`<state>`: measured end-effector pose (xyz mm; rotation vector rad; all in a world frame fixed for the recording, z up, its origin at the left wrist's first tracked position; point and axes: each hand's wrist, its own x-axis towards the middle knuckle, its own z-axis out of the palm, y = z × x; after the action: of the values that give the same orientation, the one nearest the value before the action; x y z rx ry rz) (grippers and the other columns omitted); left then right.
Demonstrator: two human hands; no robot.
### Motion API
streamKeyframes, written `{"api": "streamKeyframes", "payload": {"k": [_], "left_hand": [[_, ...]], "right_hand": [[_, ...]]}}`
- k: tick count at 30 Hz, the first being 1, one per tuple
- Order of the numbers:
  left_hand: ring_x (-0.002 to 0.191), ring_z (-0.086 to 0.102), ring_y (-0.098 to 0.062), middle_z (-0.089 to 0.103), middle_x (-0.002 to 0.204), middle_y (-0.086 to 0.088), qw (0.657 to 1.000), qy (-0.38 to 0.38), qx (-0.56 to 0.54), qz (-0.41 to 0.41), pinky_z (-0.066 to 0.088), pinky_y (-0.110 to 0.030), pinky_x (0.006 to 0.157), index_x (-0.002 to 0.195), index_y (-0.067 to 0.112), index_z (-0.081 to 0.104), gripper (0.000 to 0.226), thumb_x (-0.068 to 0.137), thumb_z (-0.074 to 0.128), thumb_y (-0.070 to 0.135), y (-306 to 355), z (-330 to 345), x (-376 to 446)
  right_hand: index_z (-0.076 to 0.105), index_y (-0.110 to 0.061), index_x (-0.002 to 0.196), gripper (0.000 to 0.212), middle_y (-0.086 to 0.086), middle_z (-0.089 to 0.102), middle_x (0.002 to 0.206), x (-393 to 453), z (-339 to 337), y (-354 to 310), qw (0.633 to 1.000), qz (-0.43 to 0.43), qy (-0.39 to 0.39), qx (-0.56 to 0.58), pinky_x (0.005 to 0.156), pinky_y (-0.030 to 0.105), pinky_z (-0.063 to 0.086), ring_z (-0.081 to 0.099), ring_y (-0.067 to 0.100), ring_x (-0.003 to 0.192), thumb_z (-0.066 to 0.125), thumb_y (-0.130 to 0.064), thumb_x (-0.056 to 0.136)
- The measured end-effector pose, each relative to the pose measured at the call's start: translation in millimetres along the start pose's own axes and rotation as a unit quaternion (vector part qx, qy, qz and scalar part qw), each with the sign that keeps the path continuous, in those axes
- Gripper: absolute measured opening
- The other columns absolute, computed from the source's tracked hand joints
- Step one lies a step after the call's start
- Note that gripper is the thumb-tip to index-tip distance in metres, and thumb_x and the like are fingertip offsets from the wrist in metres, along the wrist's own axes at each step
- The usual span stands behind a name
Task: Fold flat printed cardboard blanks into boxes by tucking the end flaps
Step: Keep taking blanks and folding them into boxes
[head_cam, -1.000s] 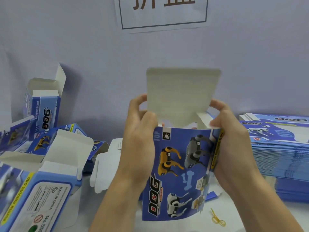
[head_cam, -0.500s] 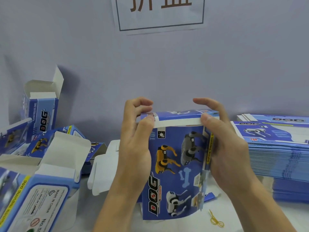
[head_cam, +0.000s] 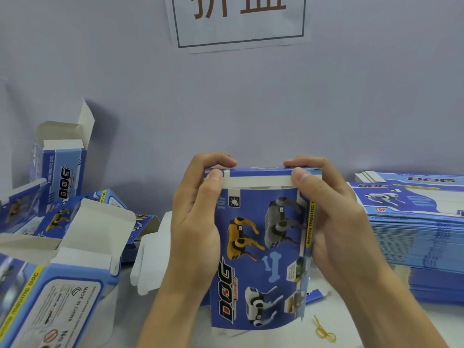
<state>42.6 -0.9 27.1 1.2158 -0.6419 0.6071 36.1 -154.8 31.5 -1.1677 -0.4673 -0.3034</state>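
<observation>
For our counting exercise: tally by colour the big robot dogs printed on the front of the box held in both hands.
Yellow dog: 1
Grey dog: 1
White dog: 1
Total: 3 dogs on the box

Single head-worn view, looking forward and slightly down, close over the table [head_cam: 376, 330], facing the wall [head_cam: 351, 96] just behind

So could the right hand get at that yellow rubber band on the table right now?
Probably not at once. The right hand grips the box together with the left hand. The rubber band lies uncovered on the table just below it, so the path is free after letting go.
</observation>
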Motion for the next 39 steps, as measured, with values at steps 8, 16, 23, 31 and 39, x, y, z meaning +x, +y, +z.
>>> {"api": "streamKeyframes", "payload": {"k": [8,16,23,31,39], "left_hand": [[0.097,0.072,-0.021,0.069,0.111,0.004,1.000,-0.004,-0.029,-0.006,0.057,-0.023,0.063,0.099,0.011,0.058,0.020,0.095,0.042,0.022,-2.9,-4.0,-0.4],[0.097,0.072,-0.020,0.069,0.111,0.000,0.999,0.029,-0.011,0.022,0.056,-0.021,0.062,0.101,0.009,0.059,0.022,0.097,0.041,0.020,-6.2,-2.6,-0.8],[0.089,0.073,-0.015,0.072,0.100,0.005,0.999,0.027,-0.010,0.045,0.056,-0.019,0.060,0.103,0.012,0.059,0.019,0.099,0.041,0.017,-5.8,0.5,-2.1],[0.103,0.071,-0.024,0.065,0.126,0.004,0.999,-0.032,-0.013,0.002,0.058,-0.025,0.065,0.103,0.020,0.063,0.020,0.088,0.054,0.031,-4.4,-8.7,-2.9],[0.101,0.072,-0.031,0.064,0.129,0.004,0.999,-0.035,0.026,0.005,0.060,-0.030,0.063,0.097,0.027,0.067,0.010,0.088,0.063,0.031,-1.2,-13.7,1.2]], "right_hand": [[0.065,-0.021,0.088,0.012,0.024,0.064,0.110,-2.4,-1.5,-10.9,0.997,0.057,-0.028,0.043,0.078,0.058,0.056,0.067,0.046,0.101,0.065,-0.022,0.076],[0.061,-0.018,0.083,0.017,0.019,0.064,0.101,-1.2,2.3,-14.5,0.997,0.065,-0.024,0.031,0.073,0.059,0.057,0.070,0.037,0.086,0.075,-0.025,0.079],[0.058,-0.018,0.072,0.022,0.013,0.068,0.082,2.8,2.3,-15.9,0.996,0.072,-0.023,0.047,0.062,0.049,0.061,0.072,0.031,0.072,0.078,-0.025,0.074],[0.061,-0.021,0.076,0.007,0.008,0.062,0.083,2.1,0.5,-7.3,0.997,0.054,-0.019,0.051,0.061,0.040,0.057,0.067,0.033,0.079,0.067,-0.025,0.074],[0.069,-0.030,0.098,0.029,-0.001,0.072,0.107,-2.9,-4.2,5.5,0.996,-0.055,-0.060,-0.026,0.073,0.049,0.060,0.072,0.032,0.097,0.078,-0.039,0.072]]}}
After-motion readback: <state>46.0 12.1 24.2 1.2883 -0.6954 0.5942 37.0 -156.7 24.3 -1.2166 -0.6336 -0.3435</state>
